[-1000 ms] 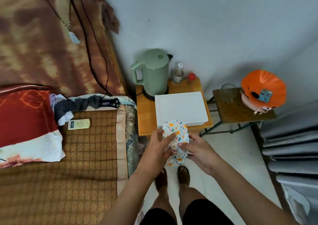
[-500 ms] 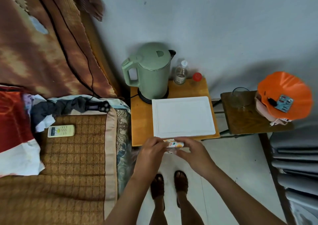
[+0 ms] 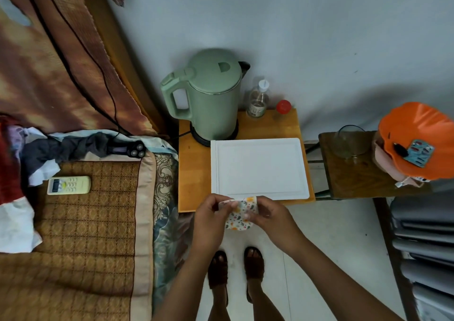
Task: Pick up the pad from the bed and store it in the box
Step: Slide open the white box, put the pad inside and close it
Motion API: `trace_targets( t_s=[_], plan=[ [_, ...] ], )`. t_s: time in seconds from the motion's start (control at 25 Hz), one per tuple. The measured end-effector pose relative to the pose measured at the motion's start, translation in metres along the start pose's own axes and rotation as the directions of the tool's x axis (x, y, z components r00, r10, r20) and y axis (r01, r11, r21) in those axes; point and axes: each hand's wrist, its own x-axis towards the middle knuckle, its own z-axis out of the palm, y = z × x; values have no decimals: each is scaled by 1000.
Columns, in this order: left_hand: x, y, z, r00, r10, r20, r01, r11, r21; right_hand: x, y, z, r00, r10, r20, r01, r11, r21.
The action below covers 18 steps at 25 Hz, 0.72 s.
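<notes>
The pad (image 3: pixel 239 216) is small and white with an orange and green flower print. Both hands hold it just in front of the box: my left hand (image 3: pixel 212 218) pinches its left edge, my right hand (image 3: pixel 271 216) its right edge. Its top edge looks folded over. The white box (image 3: pixel 260 168) lies flat with its lid shut on the yellow wooden stool (image 3: pixel 194 173), right behind the pad. The bed (image 3: pixel 81 222), covered by a brown woven mat, is to the left.
A green kettle (image 3: pixel 208 94), a clear bottle (image 3: pixel 258 99) and a red cap (image 3: pixel 283 106) stand behind the box. A dark side table (image 3: pixel 353 173) on the right carries a glass (image 3: pixel 350 141) and an orange bowl (image 3: pixel 417 138). A remote (image 3: pixel 68 185) and a shaver (image 3: pixel 127 150) lie on the bed.
The pad went from open and upright between my hands to edge-on, and now hangs face-up with its top folded. My head has moved closer over the stool.
</notes>
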Motion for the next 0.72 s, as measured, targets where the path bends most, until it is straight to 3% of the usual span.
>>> trace_targets(
  t_s=[0.16, 0.28, 0.44, 0.56, 0.72],
  plan=[
    [10, -5, 20, 991, -128, -46, 118, 978, -172, 8, 7, 3, 994, 86, -62, -83, 995, 55],
    [23, -8, 24, 982, -188, 32, 191, 962, -197, 17, 9, -2, 983, 138, -124, -110, 972, 207],
    [38, -12, 32, 971, -236, 32, 238, 969, -63, 36, 12, -7, 966, 192, -172, -135, 945, 298],
    [58, -11, 38, 982, -188, -10, 188, 982, 26, 60, 14, -10, 941, 221, -258, -146, 949, 280],
    [85, -19, 22, 968, -29, -250, 99, 957, 273, 99, 16, -19, 897, 231, -378, -195, 972, 131]
  ],
)
